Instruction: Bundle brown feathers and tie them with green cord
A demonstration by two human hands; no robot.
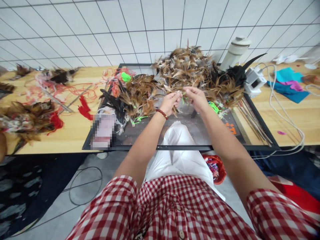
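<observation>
Over the glass-topped frame, my left hand [170, 102] is closed in a pinch on a small brown feather [175, 111], whose tips hang below the fingers. Close to its right, my right hand [196, 99] pinches a thin green thread [183, 99] between thumb and fingertips. Fingers hide the spot where thread and feather come together. Behind both hands rises a large pile of brown feathers [183, 68]. A second heap of brown feathers [141, 95] lies to the left, with bits of green thread on it. More green thread [214, 107] rests right of my right hand.
Black feathers [231, 76], a white bottle [235, 51] and a white charger [255, 81] with a cable stand at the right. Thin sticks [256, 123] lie along the frame's right side. A blurred-out phone-like object [103, 130] sits at the left corner. Red thread [85, 108] lies beyond.
</observation>
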